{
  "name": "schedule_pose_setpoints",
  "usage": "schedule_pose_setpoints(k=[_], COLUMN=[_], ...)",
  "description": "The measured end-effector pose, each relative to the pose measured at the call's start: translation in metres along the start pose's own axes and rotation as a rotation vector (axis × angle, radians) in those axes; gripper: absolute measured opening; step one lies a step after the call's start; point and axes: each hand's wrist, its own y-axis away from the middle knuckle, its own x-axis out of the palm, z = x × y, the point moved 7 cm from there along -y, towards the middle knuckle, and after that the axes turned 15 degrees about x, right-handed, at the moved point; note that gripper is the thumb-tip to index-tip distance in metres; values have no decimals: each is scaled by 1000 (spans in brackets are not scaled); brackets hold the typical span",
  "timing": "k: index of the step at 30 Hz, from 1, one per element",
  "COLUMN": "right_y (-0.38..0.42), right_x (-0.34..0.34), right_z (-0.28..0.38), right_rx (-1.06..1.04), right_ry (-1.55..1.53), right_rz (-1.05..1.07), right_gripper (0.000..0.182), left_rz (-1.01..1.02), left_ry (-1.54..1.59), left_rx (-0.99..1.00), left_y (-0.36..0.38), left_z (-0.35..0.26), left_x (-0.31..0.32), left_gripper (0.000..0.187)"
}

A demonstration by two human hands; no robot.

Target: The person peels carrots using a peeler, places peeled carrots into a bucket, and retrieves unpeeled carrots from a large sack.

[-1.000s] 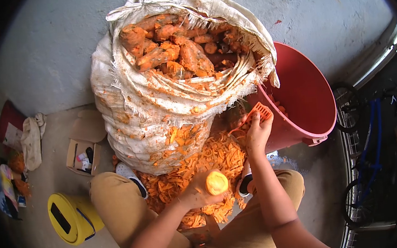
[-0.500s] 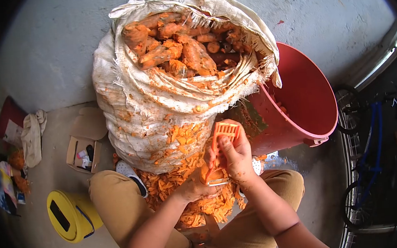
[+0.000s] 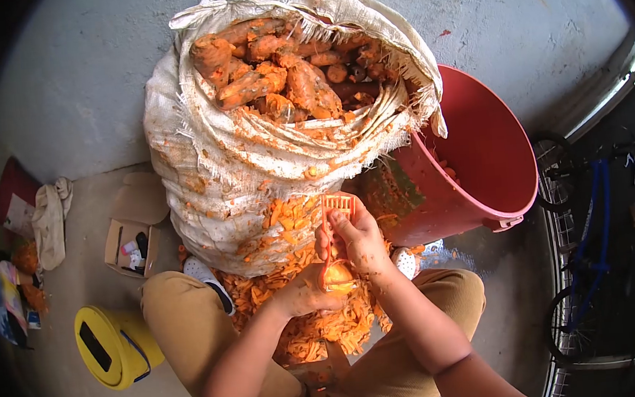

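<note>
My right hand is closed around the handle of an orange vegetable peeler, its thumb pressed along the slotted grip. The peeler's blade end lies against a peeled orange carrot. Fingers of my left hand wrap round that carrot, hiding most of it. Beneath both hands is a heap of orange peelings. Just ahead stands a white woven sack, its mouth folded back over many dirty, unpeeled carrots.
A red tub leans beside the sack at the right. On the left are a yellow lidded bucket, an open cardboard box with small items, and a cloth. A blue-framed bicycle stands at the far right.
The peeler and my right hand have shifted slightly left and down, and the peeler now points straighter away from me. My left hand still grips the carrot. The view has shifted slightly.
</note>
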Motion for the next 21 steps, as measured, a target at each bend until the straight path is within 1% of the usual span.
schedule_pose_setpoints(k=[1,3,4,6,8,10,11,12,14,15,16,18,21], right_y=[-1,-1,-1,-10,-22,-9,-7,-6,-8,-5,-6,-11,-7], right_x=[-2,2,3,-32,-99,-92,-87,-76,-56,-46,-43,-41,-37], right_z=[-1,1,2,30,48,62,62,57,46,42,38,29,26], right_rx=[-6,-46,-65,-298,-392,-458,-453,-424,-376,-295,-272,-254,-175], right_ry=[-1,9,15,120,-149,-179,-115,-114,-55,-63,-94,-152,-104], right_rz=[-19,9,23,-186,-304,-263,-308,-280,-157,-184,-191,-140,-150], right_gripper=[21,16,14,13,11,11,10,12,14,18,18,17,16], left_rz=[-1,-3,105,320,270,213,193,146,55,52,30,-14,-18], left_ry=[17,51,-51,-253,-234,-222,-206,-165,-86,-100,-63,11,203], left_rx=[-22,-64,25,203,98,3,79,80,79,47,74,126,108], left_y=[1,3,3,7,11,13,10,10,10,10,9,9,7], left_z=[3,11,6,1,9,13,6,6,9,11,10,11,18], left_x=[-2,-4,2,20,18,12,10,8,1,-1,-2,-3,-5], left_gripper=[11,15,18,23,29,34,33,32,31,29,29,29,38])
